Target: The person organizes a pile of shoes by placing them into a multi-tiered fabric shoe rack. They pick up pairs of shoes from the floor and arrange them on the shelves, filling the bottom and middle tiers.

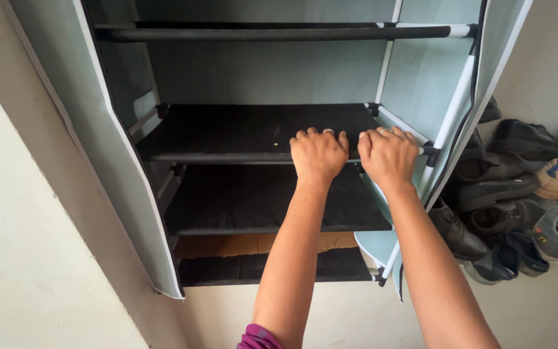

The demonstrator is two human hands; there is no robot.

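Black fabric shelf (227,132) | left hand (318,154), right hand (389,154) gripping front bar (214,157)

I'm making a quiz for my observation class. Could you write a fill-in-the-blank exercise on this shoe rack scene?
1. Both hands, left hand and right hand, grip the front bar of the black fabric ____.
2. The pale green fabric rack cover hangs ____ at the front.
3. The pile of dark worn shoes lies to the rack's ____.

Missing words: shelf; open; right
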